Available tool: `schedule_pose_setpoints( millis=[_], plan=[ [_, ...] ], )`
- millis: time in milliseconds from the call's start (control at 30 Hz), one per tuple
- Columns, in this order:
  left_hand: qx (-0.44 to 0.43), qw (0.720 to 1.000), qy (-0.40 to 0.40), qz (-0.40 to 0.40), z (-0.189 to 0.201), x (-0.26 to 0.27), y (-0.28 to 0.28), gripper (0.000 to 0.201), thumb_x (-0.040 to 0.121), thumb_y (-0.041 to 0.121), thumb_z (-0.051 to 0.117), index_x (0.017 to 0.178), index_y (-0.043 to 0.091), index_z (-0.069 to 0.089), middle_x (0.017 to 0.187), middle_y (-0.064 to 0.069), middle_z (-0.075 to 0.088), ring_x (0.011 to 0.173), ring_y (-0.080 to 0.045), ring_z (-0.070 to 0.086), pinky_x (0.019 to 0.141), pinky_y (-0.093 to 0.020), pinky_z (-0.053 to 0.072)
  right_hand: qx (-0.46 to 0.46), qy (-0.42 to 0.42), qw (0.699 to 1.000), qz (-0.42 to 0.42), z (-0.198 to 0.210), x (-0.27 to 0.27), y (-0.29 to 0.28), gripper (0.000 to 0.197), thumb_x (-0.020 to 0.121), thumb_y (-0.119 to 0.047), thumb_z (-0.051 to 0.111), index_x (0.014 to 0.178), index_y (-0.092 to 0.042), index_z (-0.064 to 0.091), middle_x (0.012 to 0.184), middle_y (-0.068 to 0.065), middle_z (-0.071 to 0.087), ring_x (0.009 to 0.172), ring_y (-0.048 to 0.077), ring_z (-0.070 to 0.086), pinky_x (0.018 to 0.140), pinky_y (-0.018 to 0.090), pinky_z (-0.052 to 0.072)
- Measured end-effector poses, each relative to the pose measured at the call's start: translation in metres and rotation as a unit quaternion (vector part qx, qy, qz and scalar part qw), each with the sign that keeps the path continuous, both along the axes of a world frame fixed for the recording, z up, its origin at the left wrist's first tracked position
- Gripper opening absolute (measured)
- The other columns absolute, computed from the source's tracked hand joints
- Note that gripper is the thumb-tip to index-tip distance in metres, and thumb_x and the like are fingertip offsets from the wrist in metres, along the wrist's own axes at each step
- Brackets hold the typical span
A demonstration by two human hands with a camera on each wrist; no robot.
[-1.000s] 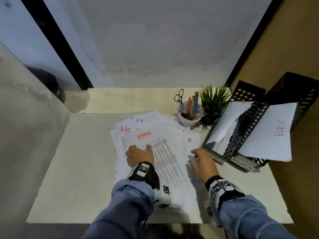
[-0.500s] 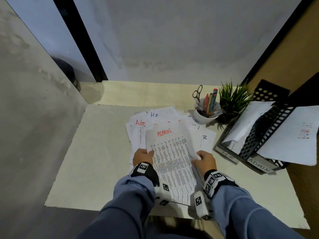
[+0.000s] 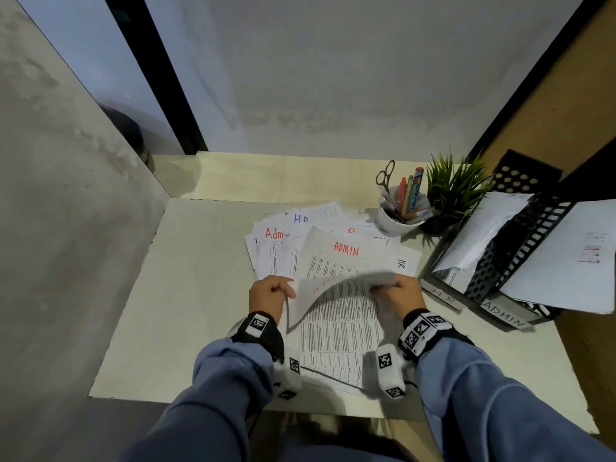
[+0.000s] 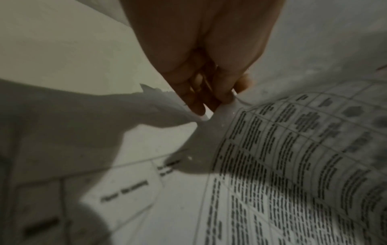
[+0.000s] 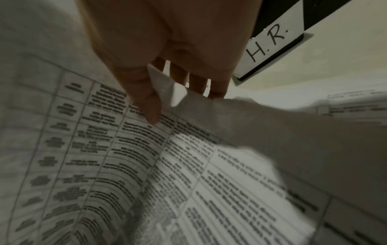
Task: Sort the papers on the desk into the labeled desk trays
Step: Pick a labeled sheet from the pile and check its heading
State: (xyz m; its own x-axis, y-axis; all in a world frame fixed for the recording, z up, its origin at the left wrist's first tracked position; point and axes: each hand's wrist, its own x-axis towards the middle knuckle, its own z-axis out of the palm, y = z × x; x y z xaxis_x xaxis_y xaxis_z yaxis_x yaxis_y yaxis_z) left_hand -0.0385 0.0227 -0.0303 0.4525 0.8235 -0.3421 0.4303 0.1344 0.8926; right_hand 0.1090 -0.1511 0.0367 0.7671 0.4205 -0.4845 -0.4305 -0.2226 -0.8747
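Note:
A printed sheet (image 3: 320, 288) arches up off the paper pile (image 3: 333, 248), bent over so its blank back faces me. My left hand (image 3: 271, 293) pinches its left edge and my right hand (image 3: 398, 295) pinches its right edge. The left wrist view has the fingers (image 4: 222, 92) nipping the sheet's (image 4: 282, 140) edge. The right wrist view has the thumb and fingers (image 5: 153, 106) holding a folded corner of the sheet (image 5: 165, 87). Under it lies another sheet marked ADMIN (image 3: 346, 250). Black mesh trays labelled HR (image 3: 443, 296) and ADMIN (image 3: 503, 316) stand at the right, with papers in them.
A white cup (image 3: 398, 221) with scissors and pens and a small green plant (image 3: 450, 191) stand behind the pile, next to the trays. Papers marked Admin (image 3: 275, 233) and HR (image 3: 300, 219) fan out at the pile's far side. Walls close in left and behind.
Both hands moved to the top sheet's side edges and have lifted it off the pile, curling it over. Another ADMIN sheet now shows beneath.

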Motion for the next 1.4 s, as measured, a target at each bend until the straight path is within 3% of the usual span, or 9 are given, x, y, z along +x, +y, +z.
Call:
schedule_pose_setpoints(
  millis=[67, 233, 400, 533, 733, 900, 1067, 1200, 1400],
  plan=[
    [-0.031, 0.999, 0.002, 0.014, -0.004, 0.002, 0.003, 0.053, 0.069, -0.020, 0.037, 0.043, 0.019, 0.062, 0.082, -0.004, 0.069, 0.085, -0.023, 0.062, 0.081, -0.028, 0.046, 0.025, 0.030, 0.999, -0.027, -0.007, 0.002, -0.002, 0.041, 0.069, 0.029, 0.041, 0.048, 0.001, 0.061, 0.055, 0.008, 0.060, 0.058, 0.026, 0.054, 0.042, 0.016, 0.047],
    [-0.157, 0.983, -0.014, 0.096, 0.005, 0.022, 0.008, 0.021, 0.095, 0.004, 0.036, 0.085, 0.009, 0.054, 0.087, -0.010, 0.055, 0.063, -0.017, 0.048, 0.055, -0.024, 0.036, 0.020, 0.100, 0.993, -0.052, -0.023, 0.003, -0.015, 0.033, 0.064, 0.026, 0.046, 0.045, 0.002, 0.058, 0.099, 0.022, 0.056, 0.071, 0.029, 0.054, 0.042, 0.022, 0.050],
    [-0.063, 0.983, 0.136, -0.110, 0.016, 0.035, 0.010, 0.025, 0.096, 0.033, 0.048, 0.088, 0.009, 0.051, 0.084, -0.010, 0.053, 0.075, -0.021, 0.049, 0.073, -0.028, 0.039, 0.006, 0.100, 0.994, -0.039, -0.034, 0.005, -0.017, 0.035, 0.062, 0.023, 0.051, 0.039, -0.002, 0.060, 0.120, 0.036, 0.053, 0.081, 0.035, 0.057, 0.048, 0.024, 0.054],
    [0.017, 0.977, 0.133, -0.165, 0.016, 0.039, 0.007, 0.018, 0.081, 0.025, 0.071, 0.082, 0.014, 0.057, 0.071, 0.003, 0.053, 0.073, -0.021, 0.051, 0.061, -0.022, 0.037, 0.026, 0.123, 0.991, -0.050, -0.032, 0.003, -0.012, 0.038, 0.069, 0.023, 0.044, 0.039, 0.001, 0.055, 0.095, 0.046, 0.050, 0.068, 0.034, 0.055, 0.044, 0.024, 0.052],
    [0.076, 0.993, 0.045, -0.072, 0.006, 0.027, 0.008, 0.018, 0.086, 0.013, 0.062, 0.099, 0.015, 0.075, 0.090, -0.008, 0.067, 0.078, -0.022, 0.058, 0.071, -0.027, 0.043, -0.015, 0.099, 0.991, -0.092, -0.047, 0.004, -0.021, 0.047, 0.071, 0.025, 0.044, 0.044, -0.009, 0.061, 0.059, 0.012, 0.057, 0.058, 0.024, 0.052, 0.052, 0.023, 0.050],
    [-0.077, 0.997, -0.022, 0.022, 0.008, 0.017, 0.002, 0.042, 0.079, -0.009, 0.051, 0.054, 0.021, 0.066, 0.062, 0.001, 0.063, 0.068, -0.021, 0.054, 0.063, -0.020, 0.047, -0.102, 0.014, 0.991, -0.080, -0.045, 0.015, -0.024, 0.037, 0.076, 0.022, 0.052, 0.065, -0.012, 0.062, 0.047, -0.007, 0.060, 0.055, 0.011, 0.053, 0.058, 0.020, 0.047],
    [-0.135, 0.990, -0.005, -0.042, 0.017, 0.015, -0.007, 0.035, 0.081, -0.022, 0.038, 0.072, -0.001, 0.065, 0.078, -0.007, 0.064, 0.070, -0.022, 0.056, 0.054, -0.013, 0.047, 0.009, 0.076, 0.983, -0.167, -0.041, 0.011, -0.018, 0.034, 0.072, 0.028, 0.049, 0.082, -0.002, 0.059, 0.089, 0.016, 0.061, 0.080, 0.018, 0.063, 0.068, 0.021, 0.055],
    [-0.129, 0.992, 0.003, -0.012, 0.002, 0.018, -0.004, 0.057, 0.073, -0.019, 0.034, 0.036, 0.016, 0.058, 0.095, -0.010, 0.071, 0.103, -0.031, 0.061, 0.092, -0.038, 0.050, 0.027, 0.143, 0.976, -0.163, -0.039, 0.012, -0.020, 0.047, 0.064, 0.031, 0.044, 0.093, -0.005, 0.053, 0.094, 0.013, 0.060, 0.088, 0.027, 0.057, 0.066, 0.029, 0.058],
    [-0.034, 0.989, 0.131, -0.053, 0.008, 0.031, 0.006, 0.027, 0.088, 0.000, 0.047, 0.110, 0.006, 0.061, 0.116, -0.013, 0.063, 0.111, -0.031, 0.057, 0.092, -0.030, 0.044, 0.002, 0.095, 0.987, -0.131, -0.043, 0.003, -0.017, 0.039, 0.066, 0.032, 0.044, 0.053, -0.002, 0.060, 0.056, 0.013, 0.060, 0.061, 0.026, 0.054, 0.049, 0.023, 0.048]
  ],
)
